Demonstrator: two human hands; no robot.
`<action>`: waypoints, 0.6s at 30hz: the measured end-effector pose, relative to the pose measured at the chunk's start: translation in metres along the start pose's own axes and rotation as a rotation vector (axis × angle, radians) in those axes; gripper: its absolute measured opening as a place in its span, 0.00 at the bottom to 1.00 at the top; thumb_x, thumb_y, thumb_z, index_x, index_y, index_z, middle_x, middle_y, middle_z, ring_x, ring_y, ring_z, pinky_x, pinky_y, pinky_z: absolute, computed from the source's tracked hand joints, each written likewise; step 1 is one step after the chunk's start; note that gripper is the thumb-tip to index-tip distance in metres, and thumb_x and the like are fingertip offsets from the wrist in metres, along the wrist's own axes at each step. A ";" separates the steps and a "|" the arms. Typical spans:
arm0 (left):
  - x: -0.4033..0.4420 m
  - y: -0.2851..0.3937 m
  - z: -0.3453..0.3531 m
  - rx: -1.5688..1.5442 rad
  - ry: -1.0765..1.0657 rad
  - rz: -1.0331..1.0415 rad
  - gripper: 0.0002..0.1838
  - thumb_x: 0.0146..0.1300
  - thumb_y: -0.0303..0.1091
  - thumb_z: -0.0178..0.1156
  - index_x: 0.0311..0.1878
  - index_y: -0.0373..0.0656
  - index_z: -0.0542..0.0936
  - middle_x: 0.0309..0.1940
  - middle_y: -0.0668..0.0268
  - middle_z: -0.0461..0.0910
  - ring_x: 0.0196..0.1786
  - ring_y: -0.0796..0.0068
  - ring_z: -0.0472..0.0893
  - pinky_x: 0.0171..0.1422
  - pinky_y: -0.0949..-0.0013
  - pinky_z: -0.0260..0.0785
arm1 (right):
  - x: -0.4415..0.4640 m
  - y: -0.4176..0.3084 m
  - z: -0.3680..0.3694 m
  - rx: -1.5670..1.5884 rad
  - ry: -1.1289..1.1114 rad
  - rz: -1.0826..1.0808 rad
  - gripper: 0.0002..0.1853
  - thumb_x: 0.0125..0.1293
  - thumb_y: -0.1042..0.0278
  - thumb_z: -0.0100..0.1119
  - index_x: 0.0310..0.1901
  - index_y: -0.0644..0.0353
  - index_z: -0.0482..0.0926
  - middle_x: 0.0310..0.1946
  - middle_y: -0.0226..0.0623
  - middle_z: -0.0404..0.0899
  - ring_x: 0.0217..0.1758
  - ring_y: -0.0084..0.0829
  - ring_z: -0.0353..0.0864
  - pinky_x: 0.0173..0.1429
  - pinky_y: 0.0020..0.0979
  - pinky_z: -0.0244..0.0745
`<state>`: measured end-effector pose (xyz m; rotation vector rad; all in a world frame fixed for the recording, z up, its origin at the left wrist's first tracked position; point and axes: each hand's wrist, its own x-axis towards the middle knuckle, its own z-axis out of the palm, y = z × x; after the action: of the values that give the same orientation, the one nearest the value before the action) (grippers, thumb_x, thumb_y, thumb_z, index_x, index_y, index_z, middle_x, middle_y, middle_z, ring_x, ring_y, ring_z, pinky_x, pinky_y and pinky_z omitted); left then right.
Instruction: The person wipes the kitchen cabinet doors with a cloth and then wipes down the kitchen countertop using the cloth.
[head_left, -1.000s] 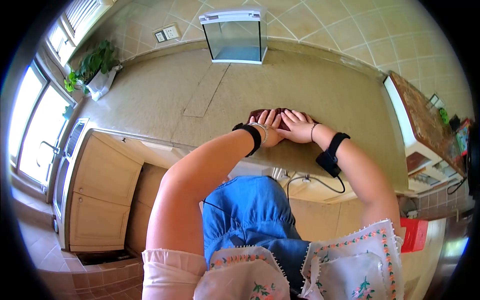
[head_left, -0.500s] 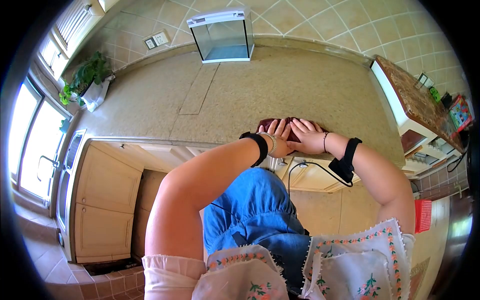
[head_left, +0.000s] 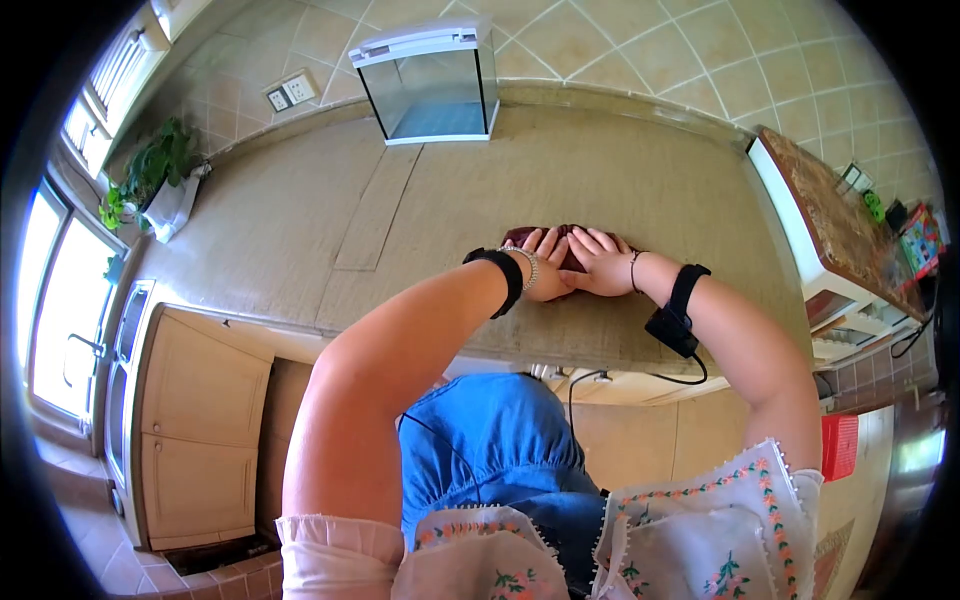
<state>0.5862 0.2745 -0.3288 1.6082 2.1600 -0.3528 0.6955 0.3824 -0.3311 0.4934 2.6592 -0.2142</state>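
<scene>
A folded dark red cloth point(head_left: 518, 236) lies on the brownish stone countertop point(head_left: 450, 200), mostly hidden beneath both hands. My left hand point(head_left: 543, 270) rests flat on it with fingers spread, a beaded bracelet at the wrist and a black strap behind that. Beside it and touching it, my right hand point(head_left: 603, 266) also presses flat on the cloth, fingers stretched forward. A thin dark band circles the right wrist. A black strap on that forearm carries a small box point(head_left: 672, 331) with a cable.
A small glass fish tank point(head_left: 435, 90) stands at the back wall. To the left are a potted plant point(head_left: 170, 195) and a window. A wall socket point(head_left: 291, 92) is behind. At right rises a brown-topped cabinet point(head_left: 830, 200); a red basket point(head_left: 840, 447) is lower right.
Both hands and the cloth have moved forward together, away from the counter's front edge. The head view has shifted slightly.
</scene>
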 end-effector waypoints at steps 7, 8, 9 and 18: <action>0.050 -0.029 -0.034 -0.036 0.002 -0.030 0.43 0.63 0.65 0.37 0.75 0.54 0.40 0.76 0.66 0.33 0.77 0.62 0.34 0.77 0.49 0.33 | 0.057 0.024 -0.031 0.006 -0.001 0.050 0.50 0.61 0.23 0.28 0.73 0.54 0.39 0.76 0.36 0.33 0.78 0.38 0.31 0.76 0.47 0.32; 0.057 -0.034 -0.039 -0.064 0.002 -0.036 0.42 0.64 0.65 0.36 0.75 0.55 0.40 0.76 0.66 0.32 0.77 0.62 0.34 0.77 0.49 0.33 | 0.065 0.026 -0.037 -0.006 -0.003 0.069 0.49 0.61 0.23 0.27 0.74 0.53 0.39 0.76 0.35 0.32 0.78 0.38 0.31 0.76 0.46 0.32; 0.065 -0.038 -0.043 -0.091 0.004 -0.044 0.42 0.64 0.66 0.34 0.75 0.55 0.40 0.76 0.66 0.32 0.77 0.62 0.33 0.77 0.49 0.32 | 0.073 0.028 -0.043 -0.006 -0.020 0.092 0.49 0.62 0.23 0.26 0.74 0.52 0.38 0.76 0.34 0.31 0.78 0.37 0.30 0.76 0.44 0.31; 0.119 -0.074 -0.067 -0.064 0.060 -0.063 0.41 0.63 0.66 0.37 0.75 0.61 0.41 0.76 0.68 0.34 0.77 0.61 0.36 0.77 0.46 0.33 | 0.137 0.053 -0.072 0.061 0.010 0.114 0.52 0.59 0.21 0.29 0.74 0.53 0.40 0.76 0.35 0.33 0.78 0.39 0.31 0.76 0.46 0.31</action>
<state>0.4748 0.3830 -0.3298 1.5370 2.2476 -0.2541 0.5722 0.4898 -0.3299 0.6650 2.6311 -0.2589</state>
